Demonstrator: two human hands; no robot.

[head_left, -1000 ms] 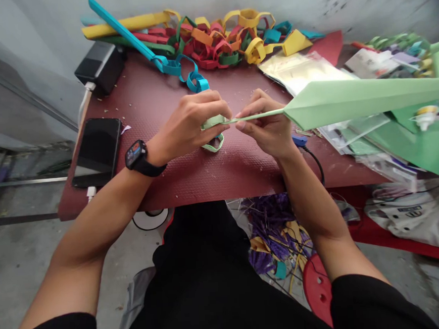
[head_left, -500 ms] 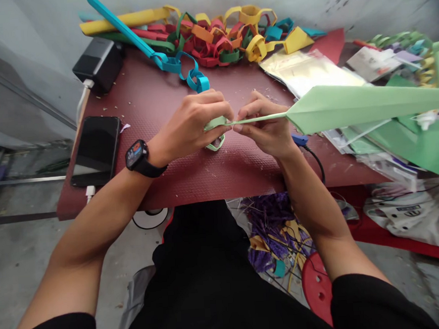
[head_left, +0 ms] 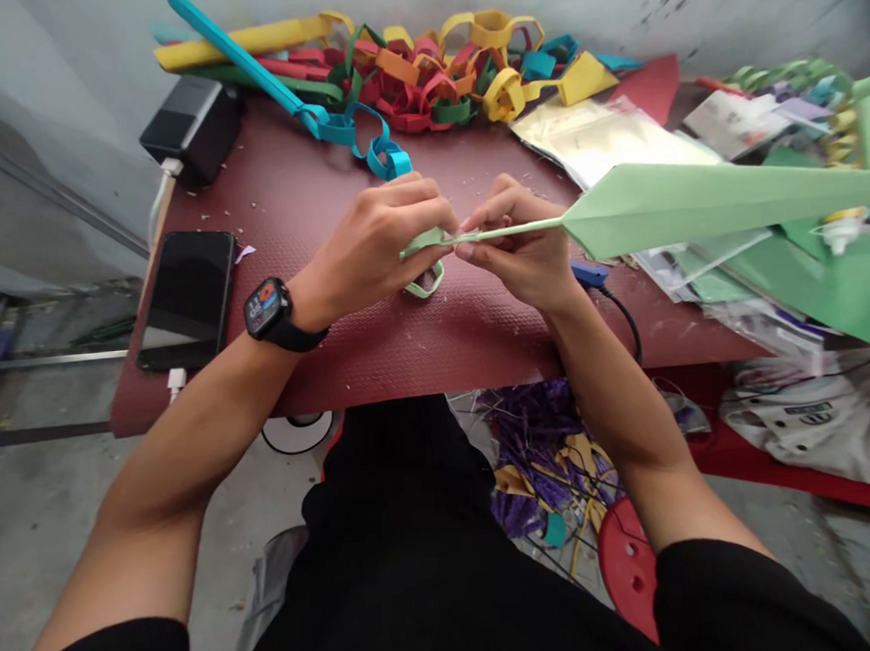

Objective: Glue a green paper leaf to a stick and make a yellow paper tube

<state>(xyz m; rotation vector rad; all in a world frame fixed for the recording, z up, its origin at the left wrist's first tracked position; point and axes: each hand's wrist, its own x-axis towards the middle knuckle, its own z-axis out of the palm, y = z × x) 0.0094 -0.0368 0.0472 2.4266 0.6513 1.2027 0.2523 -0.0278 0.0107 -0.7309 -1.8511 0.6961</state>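
My left hand (head_left: 378, 241), with a black smartwatch (head_left: 268, 309) on the wrist, is closed on the curled end of a light green paper strip (head_left: 693, 202). My right hand (head_left: 522, 242) pinches the same strip just to the right, where it is seen edge-on. The strip widens and runs off to the right edge. A small green paper loop (head_left: 425, 285) hangs under my left fingers, just above the dark red table (head_left: 406, 337).
A chain of coloured paper links (head_left: 427, 80) lies along the table's back edge, its blue end (head_left: 384, 157) near my hands. A black phone (head_left: 189, 291) and a black box (head_left: 191, 124) sit at the left. Plastic sleeves (head_left: 600, 134) and green sheets (head_left: 837, 281) pile at the right.
Both hands stay pinched on the green strip; the strip's wide part dipped slightly, then rose back. The fingers shifted a little at the fold.
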